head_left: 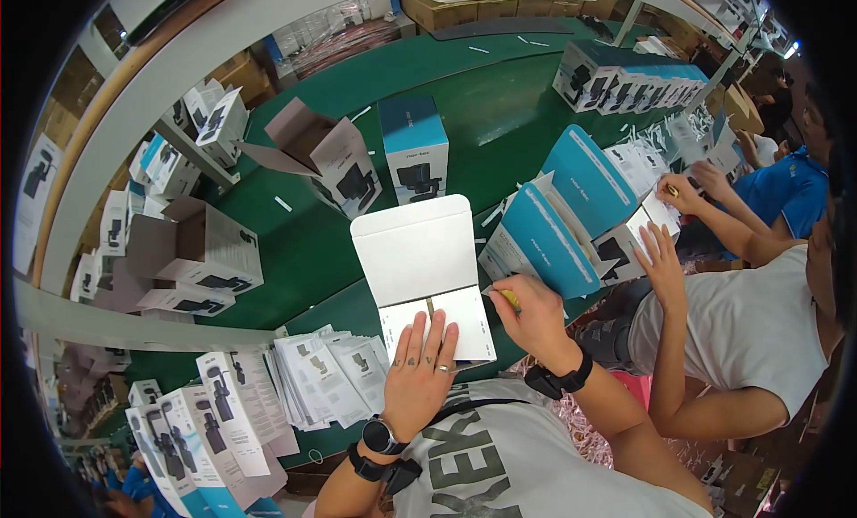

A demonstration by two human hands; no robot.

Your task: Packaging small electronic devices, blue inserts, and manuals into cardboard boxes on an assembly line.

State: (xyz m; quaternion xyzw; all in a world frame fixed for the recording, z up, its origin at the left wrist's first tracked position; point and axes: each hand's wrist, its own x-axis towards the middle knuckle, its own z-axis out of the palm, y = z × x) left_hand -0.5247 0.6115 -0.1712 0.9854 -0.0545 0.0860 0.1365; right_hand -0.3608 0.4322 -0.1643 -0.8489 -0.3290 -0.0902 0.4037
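Left hand (420, 368), fingers spread, pressed flat on white folder (428, 272); right hand (528, 314) at folder's right edge, pinching yellow tool (509, 297); leaflet stack (326, 375) left of folder.

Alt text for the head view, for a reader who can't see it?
The left hand presses flat on an open white box on a green table, while the right hand holds a small yellow object at its edge. Leaflets lie left; a co-worker's hand handles blue boxes right.
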